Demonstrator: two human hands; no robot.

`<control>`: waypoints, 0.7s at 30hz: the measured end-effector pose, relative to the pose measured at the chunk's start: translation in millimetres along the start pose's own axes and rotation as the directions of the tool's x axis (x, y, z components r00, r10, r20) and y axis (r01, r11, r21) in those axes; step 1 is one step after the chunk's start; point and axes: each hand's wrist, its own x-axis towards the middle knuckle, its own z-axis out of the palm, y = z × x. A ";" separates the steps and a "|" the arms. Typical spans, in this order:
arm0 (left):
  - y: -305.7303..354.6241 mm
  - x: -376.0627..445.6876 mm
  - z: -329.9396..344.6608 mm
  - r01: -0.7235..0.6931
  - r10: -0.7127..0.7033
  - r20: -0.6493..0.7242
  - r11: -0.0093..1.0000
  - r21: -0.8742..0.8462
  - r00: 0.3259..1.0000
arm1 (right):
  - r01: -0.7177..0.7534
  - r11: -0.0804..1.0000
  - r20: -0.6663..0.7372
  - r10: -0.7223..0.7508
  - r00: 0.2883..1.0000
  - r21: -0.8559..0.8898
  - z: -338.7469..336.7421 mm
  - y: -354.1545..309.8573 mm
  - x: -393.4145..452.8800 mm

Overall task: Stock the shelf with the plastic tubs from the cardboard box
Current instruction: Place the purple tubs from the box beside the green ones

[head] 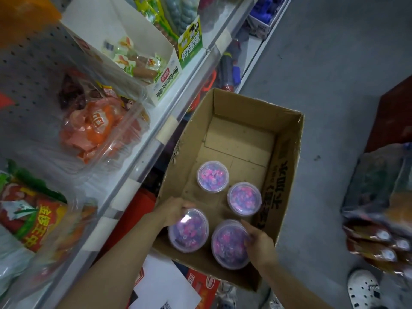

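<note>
**Ana:** Head view shows four plastic tubs low in the cardboard box (287, 175), around six o'clock of its floor. The left hand (172, 211) is clamped on the near-left tub (188, 230), fingers over its far rim; the right hand (259, 241) wraps the near-right tub (229, 244) from its four o'clock side.

**Bo:** And the others?

**Ana:** The far tub (213, 176) sits at twelve o'clock of that pair, the right-hand tub (244, 198) at about two o'clock. Neither is touched.

**Bo:** How should the lift go?

**Ana:** I'd say grip the walls beneath the rim, not the clear lids, which may pop off. Raise both level and straight up, clear of the box wall, then swing toward nine o'clock, where the shelf (133, 166) runs.

**Bo:** Space there?

**Ana:** Crowded, I judge; a clear tray of orange packets (100, 130) sits near the edge, so choose the gap first.
</note>
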 end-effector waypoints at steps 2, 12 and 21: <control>1.2 -3.5 -3.0 0.016 -0.018 -0.032 0.998 -0.060 0.999 | 0.019 1.000 -0.048 -0.018 0.999 0.011 -4.7 -0.7 -0.3; 67.8 -57.5 -63.4 -0.012 -0.080 -0.137 0.822 -0.570 0.987 | 0.086 0.911 -0.042 -0.076 0.996 0.403 -102.2 -48.6 -6.2; 165.8 -121.2 -127.5 -0.107 -0.092 -0.252 0.730 -0.675 0.963 | 0.283 0.843 -0.165 -0.232 0.958 0.458 -209.5 -94.8 -50.3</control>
